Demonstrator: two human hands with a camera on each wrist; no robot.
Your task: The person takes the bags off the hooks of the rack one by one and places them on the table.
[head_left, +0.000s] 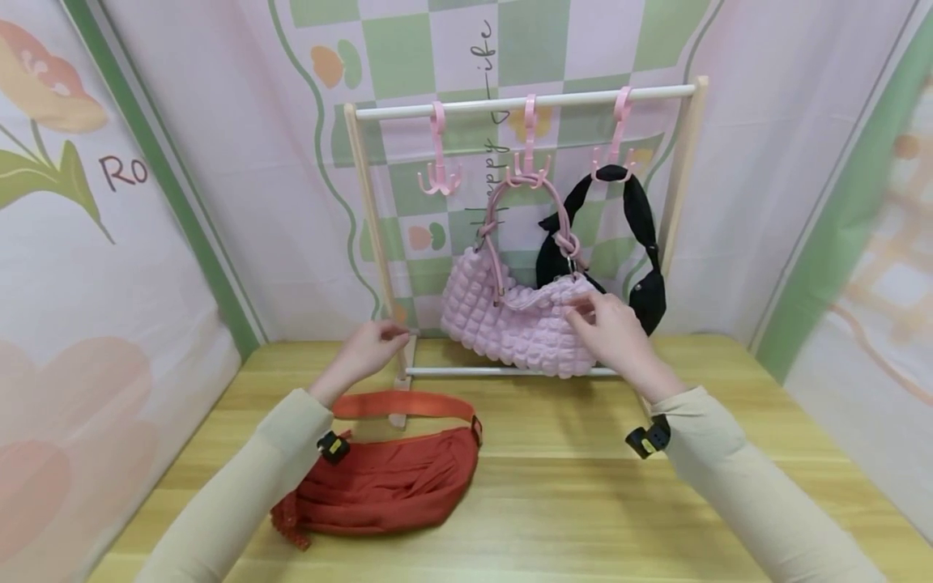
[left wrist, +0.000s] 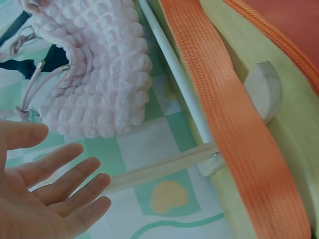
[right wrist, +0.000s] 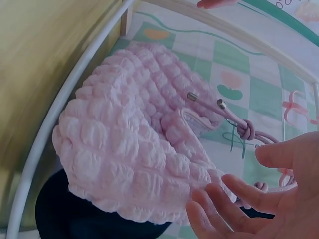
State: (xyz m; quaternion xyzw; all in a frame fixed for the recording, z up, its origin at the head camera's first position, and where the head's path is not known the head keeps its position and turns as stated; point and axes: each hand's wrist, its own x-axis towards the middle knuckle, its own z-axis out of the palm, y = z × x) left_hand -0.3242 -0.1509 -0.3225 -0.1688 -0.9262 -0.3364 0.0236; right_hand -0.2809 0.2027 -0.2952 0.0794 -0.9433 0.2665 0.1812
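Observation:
A pink puffy handbag (head_left: 503,328) hangs by its knotted handle (head_left: 490,212) from the middle pink hook (head_left: 530,138). At the bag's right side is my right hand (head_left: 615,330), its fingertips right at the puffy fabric. The right wrist view shows those fingers (right wrist: 227,209) relaxed and apart, gripping nothing. My left hand (head_left: 367,354) hovers by the rack's left post, left of the handbag; its fingers (left wrist: 75,184) are spread with nothing in them. Below it on the table lies a red bag (head_left: 397,478) with an orange strap (head_left: 408,403).
The rack has a white top rail (head_left: 481,105), wooden posts (head_left: 683,170) and a low white bar (head_left: 466,372). A black bag (head_left: 645,295) hangs from the right hook (head_left: 619,121), partly behind the pink one. The left hook (head_left: 438,154) carries nothing. Printed curtains surround the wooden table (head_left: 583,486).

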